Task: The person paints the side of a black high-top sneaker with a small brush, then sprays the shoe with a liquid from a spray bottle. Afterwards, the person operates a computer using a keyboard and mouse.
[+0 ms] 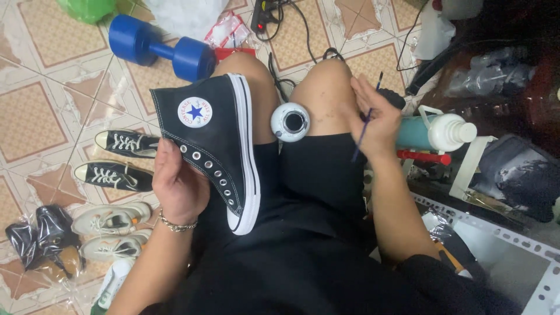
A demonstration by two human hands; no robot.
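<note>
Left hand [178, 185] is closed around the ankle side of a black high-top sneaker [213, 140], fingers tucked into the opening, thumb on the outside near the eyelets. We hold the shoe at about 10 o'clock from frame centre, resting over the left knee, white sole edge facing 3 o'clock, round ankle patch facing up at us. Metal bracelet [177, 224] on that wrist.

Right hand [373, 116] sits at about 2 o'clock, over the right knee, loosely curled with fingers pinching a thin paintbrush [364, 121]. Brush runs on a slant, one end toward 1 o'clock, the other toward 7 o'clock. Bristles too small to tell.

Between our knees, at 12 o'clock from centre, a small round white jar [290, 122] stands open with a dark inside. It is just beside the shoe's sole and apart from the right hand.

Around us:
- blue dumbbell [160, 48] on the tiled floor at 11 o'clock, just above the sneaker
- pair of black low-top sneakers [116, 158] at 9 o'clock, laces up
- pair of beige sneakers [111, 230] at 8 o'clock, bagged dark shoes [44, 239] just left of them
- teal bottle with white cap [434, 132] lying at 3 o'clock, just right of the right hand
- black cables and a power strip [265, 11] at 12 o'clock
</note>
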